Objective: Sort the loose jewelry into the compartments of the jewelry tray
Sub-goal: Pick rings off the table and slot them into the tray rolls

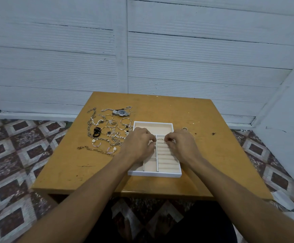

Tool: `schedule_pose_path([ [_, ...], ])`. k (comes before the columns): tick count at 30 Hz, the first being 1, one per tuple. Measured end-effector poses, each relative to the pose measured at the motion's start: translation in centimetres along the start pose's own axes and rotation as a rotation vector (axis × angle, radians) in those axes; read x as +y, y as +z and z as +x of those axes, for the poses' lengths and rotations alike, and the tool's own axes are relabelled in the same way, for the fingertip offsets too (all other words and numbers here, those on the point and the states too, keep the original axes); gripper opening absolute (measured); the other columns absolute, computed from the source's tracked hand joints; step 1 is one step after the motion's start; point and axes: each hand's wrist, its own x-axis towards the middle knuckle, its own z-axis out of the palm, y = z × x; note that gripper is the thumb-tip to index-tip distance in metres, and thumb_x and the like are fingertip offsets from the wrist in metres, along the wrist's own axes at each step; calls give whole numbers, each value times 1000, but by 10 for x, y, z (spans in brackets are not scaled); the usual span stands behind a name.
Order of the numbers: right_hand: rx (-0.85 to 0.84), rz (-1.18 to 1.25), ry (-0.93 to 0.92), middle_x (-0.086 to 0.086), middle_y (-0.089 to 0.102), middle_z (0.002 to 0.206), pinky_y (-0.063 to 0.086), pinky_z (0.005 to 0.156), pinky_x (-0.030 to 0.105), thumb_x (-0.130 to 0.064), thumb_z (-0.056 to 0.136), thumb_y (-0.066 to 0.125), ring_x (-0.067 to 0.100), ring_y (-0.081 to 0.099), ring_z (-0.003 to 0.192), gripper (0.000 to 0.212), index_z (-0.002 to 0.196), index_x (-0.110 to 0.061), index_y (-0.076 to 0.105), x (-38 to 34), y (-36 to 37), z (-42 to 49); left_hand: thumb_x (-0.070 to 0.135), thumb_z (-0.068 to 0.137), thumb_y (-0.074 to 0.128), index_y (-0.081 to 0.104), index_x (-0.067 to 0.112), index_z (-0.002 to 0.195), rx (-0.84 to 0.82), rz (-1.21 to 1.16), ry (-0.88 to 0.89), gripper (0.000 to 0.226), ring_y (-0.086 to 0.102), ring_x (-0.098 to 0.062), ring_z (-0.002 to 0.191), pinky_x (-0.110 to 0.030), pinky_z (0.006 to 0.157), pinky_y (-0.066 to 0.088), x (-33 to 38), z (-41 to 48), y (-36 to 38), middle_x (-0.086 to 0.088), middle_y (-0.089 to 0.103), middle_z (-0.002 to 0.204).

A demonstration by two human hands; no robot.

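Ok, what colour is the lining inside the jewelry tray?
Pale beige lining inside a white tray, clearest in the head view.

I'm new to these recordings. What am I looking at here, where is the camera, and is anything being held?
No machine: a person works bare-handed, and the single camera sits on their head, looking down. A white tray lies on the table. Left of it is a pile of chains, bracelets and a watch; loose rings lie right. The right hand seems to pinch a ring at the tray's padded rolls. The left hand curls over the tray's middle; what it holds, if anything, is hidden.
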Motion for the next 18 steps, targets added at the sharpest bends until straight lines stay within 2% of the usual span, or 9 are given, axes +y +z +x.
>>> schedule_pose_path([
  [3, -6, -46, -26, -5, 72, 96, 39, 81, 36, -21, 91, 59, 22, 49, 94, 18, 98, -25, 75, 2, 0, 0, 25, 88, 55, 72, 21, 107, 3, 1, 8, 26, 51, -24, 111, -40, 93, 43, 1, 1, 0, -2, 66, 108],
  [10, -32, -172, -97, -5, 72, 100, 38, 95, 48, -19, 90, 52, 28, 53, 99, 27, 101, -30, 75, 7, 4, -5, 25, 89, 54, 72, 21, 108, -11, 4, 4, 26, 49, -23, 112, -39, 94, 42, 5, 6, 2, -2, 65, 111],
  [18, -26, -230, -96, -9, 67, 109, 28, 83, 36, -27, 96, 48, 24, 45, 111, 28, 111, -34, 71, 6, 0, -13, 26, 89, 52, 71, 24, 109, -16, 37, 2, 28, 48, -21, 113, -37, 94, 43, 8, 8, 1, 1, 65, 114],
])
